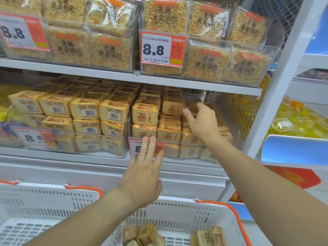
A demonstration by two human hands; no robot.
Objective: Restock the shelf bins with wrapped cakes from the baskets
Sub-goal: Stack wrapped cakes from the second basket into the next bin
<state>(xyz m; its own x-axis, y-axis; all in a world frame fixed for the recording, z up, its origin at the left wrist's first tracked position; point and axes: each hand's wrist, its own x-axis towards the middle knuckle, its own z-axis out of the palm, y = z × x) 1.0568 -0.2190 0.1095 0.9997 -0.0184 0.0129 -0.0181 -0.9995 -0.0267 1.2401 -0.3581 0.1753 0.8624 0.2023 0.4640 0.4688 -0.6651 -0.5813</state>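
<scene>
Yellow wrapped cakes (144,114) fill two clear shelf bins on the middle shelf. My right hand (202,121) reaches into the right bin (188,144), fingers relaxed over the stacked cakes at its right side; whether it holds one cannot be told. With straight fingers, my left hand (143,169) rests against that bin's front, over the orange price tag (134,148). The left bin (71,139) is stacked full. Below, a white basket (221,226) with orange handles holds several loose cakes (145,233).
A second white basket (35,210) sits at the lower left. The upper shelf (106,73) carries bins of rice-crust snack packs with 8.8 price tags. A white upright post (276,82) borders the shelf on the right, with yellow goods beyond.
</scene>
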